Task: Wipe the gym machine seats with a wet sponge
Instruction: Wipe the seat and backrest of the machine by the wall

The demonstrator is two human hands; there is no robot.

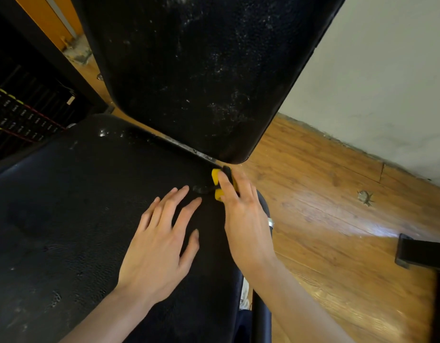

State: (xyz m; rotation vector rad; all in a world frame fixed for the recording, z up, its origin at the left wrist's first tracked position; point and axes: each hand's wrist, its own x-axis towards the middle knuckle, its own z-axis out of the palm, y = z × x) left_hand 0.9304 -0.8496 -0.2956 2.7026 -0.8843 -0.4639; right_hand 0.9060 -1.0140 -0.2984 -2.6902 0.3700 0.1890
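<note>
A black padded seat [78, 219] fills the lower left, with wet glints near its back edge. Above it rises the black backrest pad [201, 70], speckled with white marks. My left hand [162, 241] lies flat on the seat with fingers spread. My right hand [241, 214] holds a yellow sponge with a dark scouring side [217, 179] against the seat's right rear corner, just below the backrest's lower corner. Most of the sponge is hidden under my fingers.
A wooden floor [337, 206] lies to the right, meeting a pale wall [374, 70]. A black weight stack with yellow and red marks [18, 115] stands at left. A black frame tube [261, 315] runs beside the seat, and a black bracket [421, 253] sits at far right.
</note>
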